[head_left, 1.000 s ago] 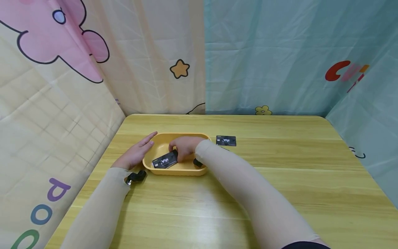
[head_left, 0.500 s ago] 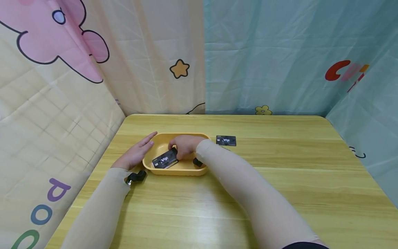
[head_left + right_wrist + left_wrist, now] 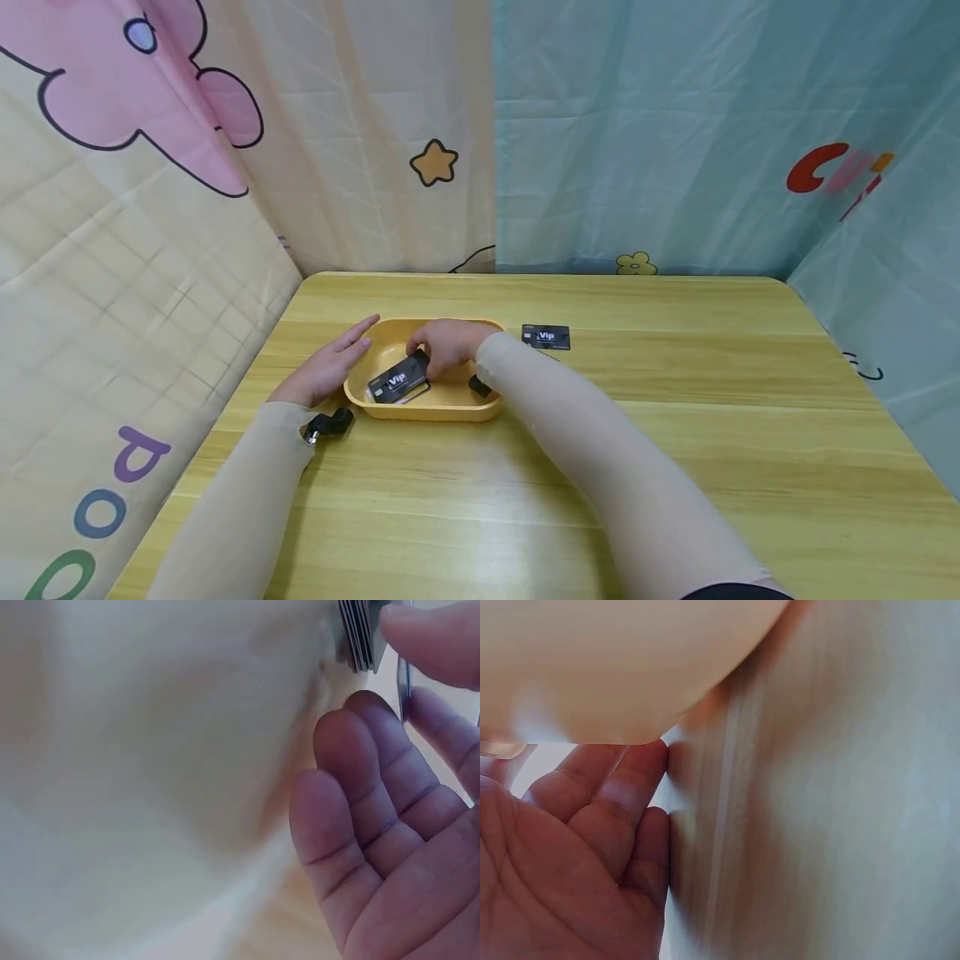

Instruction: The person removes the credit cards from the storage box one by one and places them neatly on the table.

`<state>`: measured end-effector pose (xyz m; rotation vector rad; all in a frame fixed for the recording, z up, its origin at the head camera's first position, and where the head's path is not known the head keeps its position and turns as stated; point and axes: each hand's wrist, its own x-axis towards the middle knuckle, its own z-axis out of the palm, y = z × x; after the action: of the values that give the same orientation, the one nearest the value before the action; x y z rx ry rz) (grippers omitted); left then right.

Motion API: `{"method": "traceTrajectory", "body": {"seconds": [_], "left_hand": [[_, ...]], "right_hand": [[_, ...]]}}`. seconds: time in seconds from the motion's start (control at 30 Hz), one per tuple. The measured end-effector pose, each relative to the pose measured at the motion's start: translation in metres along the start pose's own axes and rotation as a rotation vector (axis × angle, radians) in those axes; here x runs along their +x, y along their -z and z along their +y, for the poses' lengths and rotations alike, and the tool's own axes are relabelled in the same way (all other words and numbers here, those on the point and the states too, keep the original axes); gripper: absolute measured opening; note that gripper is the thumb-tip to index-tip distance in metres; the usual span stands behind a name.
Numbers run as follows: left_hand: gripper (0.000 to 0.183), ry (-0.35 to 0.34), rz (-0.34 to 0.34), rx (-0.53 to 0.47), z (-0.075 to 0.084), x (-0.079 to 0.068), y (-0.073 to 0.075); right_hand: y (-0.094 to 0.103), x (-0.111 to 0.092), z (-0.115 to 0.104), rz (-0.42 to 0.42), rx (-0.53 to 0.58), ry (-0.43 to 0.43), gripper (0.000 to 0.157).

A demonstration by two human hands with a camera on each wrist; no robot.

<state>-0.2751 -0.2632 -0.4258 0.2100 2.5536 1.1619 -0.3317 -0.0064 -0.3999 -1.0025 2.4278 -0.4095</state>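
A yellow oval plastic basket stands left of centre on the table. My left hand lies along its left end with the fingers straight. In the left wrist view those fingers reach under the curved basket wall. Inside the basket my right hand pinches black "Vip" cards between thumb and fingers. A pale-edged card shows below them. From the right wrist, several stacked cards appear edge-on by the thumb, with one card apart at the index finger. The exact number gripped is hidden.
Another black "Vip" card lies flat on the wooden table, right of the basket, and an edge of something shows beside the right sleeve. Printed curtains hang behind and at both sides.
The right hand has raised the gripped cards' far end slightly and turned them more steeply, so more of the card underneath shows. My left hand stays at the basket's end.
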Motion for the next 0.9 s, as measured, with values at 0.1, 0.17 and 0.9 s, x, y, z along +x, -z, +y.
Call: {"method": "traceTrajectory", "body": {"seconds": [0.1,0.17,0.9], "left_hand": [[0.056,0.001,-0.002,-0.001,0.0002,-0.0002,0.0000],[0.056,0.003,-0.003,0.000,0.0003,-0.0006,0.0001],[0.055,0.008,-0.002,-0.014,0.0013,-0.0010,0.0003]], "right_hand": [[-0.0005,0.0012,0.0011,0.000,0.009,-0.002,0.053],[-0.0003,0.0018,0.0022,-0.001,0.035,-0.005,0.054],[0.0016,-0.0010,0.0093,0.014,0.144,-0.005,0.057]]}}
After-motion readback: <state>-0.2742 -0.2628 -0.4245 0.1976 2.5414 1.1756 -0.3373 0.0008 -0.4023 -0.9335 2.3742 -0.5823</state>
